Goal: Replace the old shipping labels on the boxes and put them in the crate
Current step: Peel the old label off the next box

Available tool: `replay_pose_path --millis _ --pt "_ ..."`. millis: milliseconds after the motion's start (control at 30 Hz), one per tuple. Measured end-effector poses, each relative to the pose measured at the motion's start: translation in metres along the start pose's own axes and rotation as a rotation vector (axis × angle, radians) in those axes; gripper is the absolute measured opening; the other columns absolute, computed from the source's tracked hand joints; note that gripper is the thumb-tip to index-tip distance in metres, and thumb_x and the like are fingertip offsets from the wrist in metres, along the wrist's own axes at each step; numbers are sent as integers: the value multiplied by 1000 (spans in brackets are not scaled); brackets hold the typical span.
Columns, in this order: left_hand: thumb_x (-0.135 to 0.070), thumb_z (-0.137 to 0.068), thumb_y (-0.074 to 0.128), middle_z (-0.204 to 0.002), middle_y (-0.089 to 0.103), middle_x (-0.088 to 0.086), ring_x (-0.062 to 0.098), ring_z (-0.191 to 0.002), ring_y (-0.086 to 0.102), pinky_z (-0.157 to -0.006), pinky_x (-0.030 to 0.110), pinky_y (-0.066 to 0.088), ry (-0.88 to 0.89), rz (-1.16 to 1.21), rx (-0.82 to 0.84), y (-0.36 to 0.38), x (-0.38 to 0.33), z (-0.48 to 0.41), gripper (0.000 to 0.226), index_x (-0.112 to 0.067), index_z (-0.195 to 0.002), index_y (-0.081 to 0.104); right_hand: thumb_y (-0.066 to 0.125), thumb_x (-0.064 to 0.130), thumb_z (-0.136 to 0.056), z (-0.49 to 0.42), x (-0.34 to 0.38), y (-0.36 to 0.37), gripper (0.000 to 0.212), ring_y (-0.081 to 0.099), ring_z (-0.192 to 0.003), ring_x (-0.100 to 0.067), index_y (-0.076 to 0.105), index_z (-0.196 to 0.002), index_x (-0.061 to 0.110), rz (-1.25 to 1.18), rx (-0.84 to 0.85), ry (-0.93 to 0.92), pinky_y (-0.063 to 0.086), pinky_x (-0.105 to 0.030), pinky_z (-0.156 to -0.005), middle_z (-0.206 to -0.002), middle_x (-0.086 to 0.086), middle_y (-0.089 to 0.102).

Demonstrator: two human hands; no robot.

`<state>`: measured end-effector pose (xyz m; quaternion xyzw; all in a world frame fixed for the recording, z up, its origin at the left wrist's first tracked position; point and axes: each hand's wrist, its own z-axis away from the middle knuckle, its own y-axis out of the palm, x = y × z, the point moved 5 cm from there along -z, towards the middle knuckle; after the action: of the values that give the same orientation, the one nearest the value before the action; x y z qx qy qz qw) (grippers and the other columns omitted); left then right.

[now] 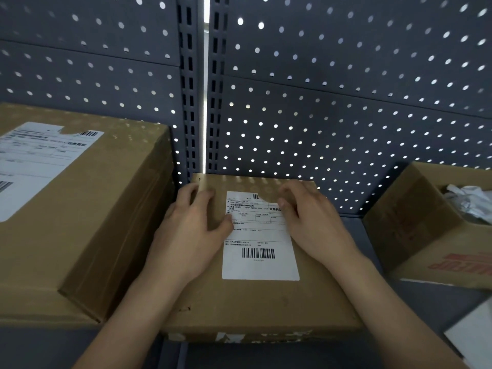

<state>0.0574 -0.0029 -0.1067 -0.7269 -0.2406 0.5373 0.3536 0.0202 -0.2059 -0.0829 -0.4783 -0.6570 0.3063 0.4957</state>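
far left we see a big box (80, 209) on the shelf (420, 302), its white label (34, 161) torn along the far edge. just right of it, the smaller box (253, 302) lies flat in the middle, near us. the left hand (191, 230) rests on its top, fingers loosely spread and fairly straight, thumb tip at the left edge of the shipping label (259, 251). that label is stuck on the box top, torn at its far right corner. the right hand (314, 225) lies on the label's right side, fingers bent, tips at the torn corner; we cannot tell if they pinch paper. far right, an open carton (431, 230) holds crumpled white paper (471, 201). near right, a white sheet (476, 334). pegboard wall (346, 102) behind.
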Motion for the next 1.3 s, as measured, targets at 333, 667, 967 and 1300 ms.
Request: replay_pose_path --millis 333,667,967,1300 --pt "-55 -88 54 -150 23 -11 18 -130 40 -95 37 46 5 -7 0 0 -1 0 64 -26 -142 39 57 19 -94 -1 -4 1 8 52 -94 -14 63 -91 24 -53 -12 8 51 -40 -74 -93 12 53" --pt "-56 -87 53 -149 23 -12 18 -127 42 -95 39 47 -2 -7 3 1 1 -1 63 -27 -141 40 52 19 -96 0 -2 1 12 50 -96 -13 59 -90 27 -27 20 -23 49 -36 -70 -94 15 47" --pt "-56 -88 53 -149 22 -12 17 -126 42 -92 35 47 3 -4 5 0 -1 0 63 -28 -142 38 50 25 -98 7 0 -3 9 50 -81 -7 55 -91 28 0 37 -49 34 -17 -62 -92 18 48" --pt "-57 -87 53 -148 23 -13 16 -127 42 -94 40 48 -2 12 5 0 0 0 63 -28 -141 39 48 24 -100 9 6 -5 8 49 -84 -6 53 -95 27 -51 57 -66 37 -26 -68 -87 18 53"
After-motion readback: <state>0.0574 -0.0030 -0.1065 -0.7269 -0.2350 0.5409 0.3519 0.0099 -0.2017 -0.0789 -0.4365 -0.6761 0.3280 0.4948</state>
